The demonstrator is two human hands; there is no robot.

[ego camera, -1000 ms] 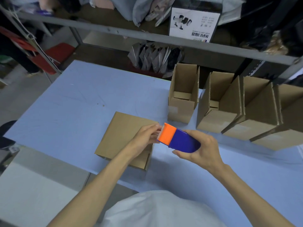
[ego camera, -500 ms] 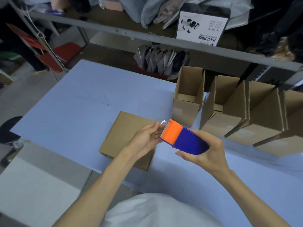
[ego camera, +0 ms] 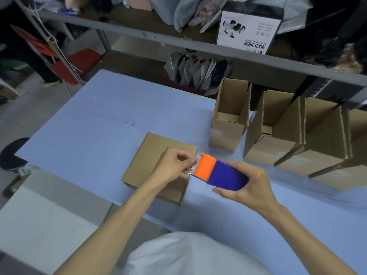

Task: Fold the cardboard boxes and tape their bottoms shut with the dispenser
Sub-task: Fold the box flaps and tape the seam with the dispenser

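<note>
Packing storeroom: metal shelving (ego camera: 198, 48), bagged goods (ego camera: 198, 70), open cardboard boxes (ego camera: 228, 133) on blue table (ego camera: 89, 126).

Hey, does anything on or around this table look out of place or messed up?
Only small things. The printed box on the shelf stands upside down: its lettering reads inverted. Brown specks lie on the blue table. The cardboard boxes look undamaged.

Even soft overhead light, dim bkgd shelves, faint shadows under hands, slight blur, wide-angle bending at edges.
</note>
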